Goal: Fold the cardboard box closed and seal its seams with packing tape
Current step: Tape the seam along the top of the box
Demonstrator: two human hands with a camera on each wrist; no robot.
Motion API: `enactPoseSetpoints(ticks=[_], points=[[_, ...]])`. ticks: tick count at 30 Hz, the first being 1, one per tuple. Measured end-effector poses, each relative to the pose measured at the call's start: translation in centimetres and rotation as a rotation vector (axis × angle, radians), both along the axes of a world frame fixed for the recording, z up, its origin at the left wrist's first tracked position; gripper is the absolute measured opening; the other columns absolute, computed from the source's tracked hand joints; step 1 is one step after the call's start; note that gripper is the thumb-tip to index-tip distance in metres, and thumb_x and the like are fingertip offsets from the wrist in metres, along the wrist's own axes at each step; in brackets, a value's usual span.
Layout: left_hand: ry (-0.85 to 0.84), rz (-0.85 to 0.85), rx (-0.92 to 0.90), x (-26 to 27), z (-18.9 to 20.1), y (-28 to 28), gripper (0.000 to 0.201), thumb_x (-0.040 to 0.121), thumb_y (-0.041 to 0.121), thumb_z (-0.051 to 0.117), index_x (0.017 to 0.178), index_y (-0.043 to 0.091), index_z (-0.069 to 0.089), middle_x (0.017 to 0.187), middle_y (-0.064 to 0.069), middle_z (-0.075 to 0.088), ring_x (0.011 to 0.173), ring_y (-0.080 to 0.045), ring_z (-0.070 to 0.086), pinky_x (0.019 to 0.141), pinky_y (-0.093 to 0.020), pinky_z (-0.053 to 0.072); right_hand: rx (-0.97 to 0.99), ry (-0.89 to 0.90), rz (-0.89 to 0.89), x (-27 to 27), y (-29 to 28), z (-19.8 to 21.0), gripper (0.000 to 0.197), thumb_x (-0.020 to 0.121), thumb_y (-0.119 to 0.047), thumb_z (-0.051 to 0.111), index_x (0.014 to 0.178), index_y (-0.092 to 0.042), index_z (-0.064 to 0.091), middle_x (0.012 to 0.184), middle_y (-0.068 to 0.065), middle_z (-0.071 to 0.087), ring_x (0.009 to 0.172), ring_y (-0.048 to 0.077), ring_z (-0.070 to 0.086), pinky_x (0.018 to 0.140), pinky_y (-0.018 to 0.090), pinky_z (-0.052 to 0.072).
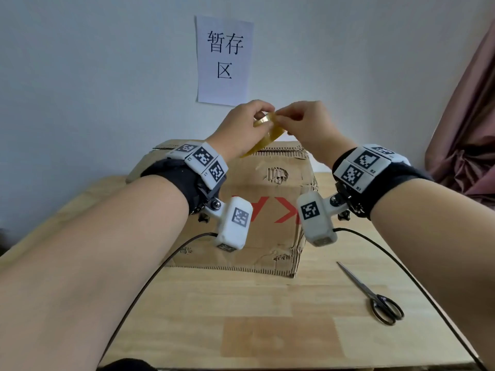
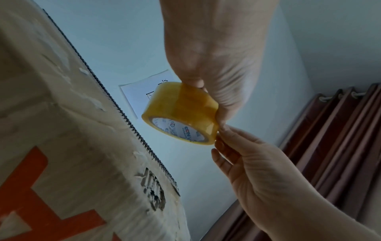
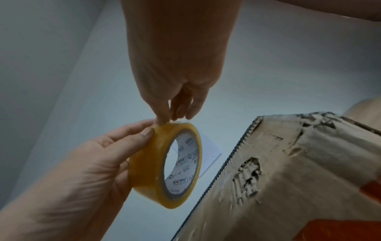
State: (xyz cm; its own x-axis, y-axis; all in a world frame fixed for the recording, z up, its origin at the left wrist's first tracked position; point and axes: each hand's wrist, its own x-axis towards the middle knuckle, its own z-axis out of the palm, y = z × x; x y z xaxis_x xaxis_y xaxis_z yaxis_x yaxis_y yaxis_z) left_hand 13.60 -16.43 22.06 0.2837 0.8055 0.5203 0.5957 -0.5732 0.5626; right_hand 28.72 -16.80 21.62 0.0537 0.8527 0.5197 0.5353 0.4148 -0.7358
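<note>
A worn brown cardboard box (image 1: 267, 183) with red print stands on the wooden table (image 1: 241, 317); its top edge is torn and the top face is mostly hidden from me. Above it my left hand (image 1: 242, 129) grips a roll of yellowish clear packing tape (image 1: 265, 132) by its rim, thumb and fingers curled round it. My right hand (image 1: 300, 121) pinches the outer wrap at the roll's upper edge with its fingertips. The left wrist view shows the tape roll (image 2: 181, 114) with the right hand (image 2: 247, 163) touching its edge. In the right wrist view, the tape roll (image 3: 156, 163) sits in the left hand (image 3: 92, 163).
Black-handled scissors (image 1: 375, 298) lie on the table right of the box. A paper sign (image 1: 225, 60) hangs on the wall behind. A dark red curtain (image 1: 468, 129) fills the right side. Two cables (image 1: 150, 277) trail from the wrist cameras across the table.
</note>
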Motion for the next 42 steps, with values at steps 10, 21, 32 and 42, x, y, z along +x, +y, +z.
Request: enactPoseSetpoints(ticks=[10, 21, 32, 42], points=[[0.026, 0.03, 0.044, 0.1, -0.5, 1.9, 0.036, 0.094, 0.021, 0.055, 0.13, 0.019, 0.052, 0.119, -0.001, 0.058, 0.098, -0.007, 0.049, 0.083, -0.019, 0.039, -0.03, 0.106, 0.019, -0.2, 2.1, -1.0, 0.024, 0.089, -0.021, 0.066, 0.109, -0.009, 0.065, 0.083, 0.003, 0.062, 0.073, 0.017, 0.06, 0.075, 0.029, 0.053], [0.035, 0.071, 0.095, -0.3, 0.0, 2.2, 0.038, 0.094, 0.017, 0.054, 0.132, 0.014, 0.051, 0.131, -0.003, 0.055, 0.118, -0.014, 0.051, 0.091, -0.016, 0.034, -0.034, 0.151, -0.004, -1.7, 3.2, -0.6, 0.018, 0.093, -0.015, 0.057, 0.109, -0.007, 0.059, 0.081, -0.003, 0.056, 0.072, 0.019, 0.065, 0.082, 0.038, 0.056], [0.057, 0.047, 0.049, -1.5, -1.1, 2.6, 0.041, 0.094, 0.017, 0.054, 0.134, 0.015, 0.05, 0.132, -0.005, 0.054, 0.118, -0.016, 0.051, 0.093, -0.018, 0.035, -0.263, 0.29, 0.086, -2.3, 3.4, -1.0, 0.008, 0.092, -0.011, 0.06, 0.085, -0.007, 0.062, 0.075, 0.005, 0.055, 0.065, 0.014, 0.052, 0.074, 0.029, 0.055], [0.042, 0.06, 0.005, -1.2, -1.0, 3.0, 0.04, 0.097, 0.017, 0.049, 0.137, 0.017, 0.046, 0.134, -0.004, 0.05, 0.114, -0.013, 0.05, 0.09, -0.018, 0.039, -0.014, -0.236, -0.131, -3.0, 3.2, -0.3, 0.015, 0.096, -0.01, 0.044, 0.102, -0.004, 0.057, 0.094, 0.004, 0.052, 0.082, 0.019, 0.048, 0.067, 0.027, 0.036]])
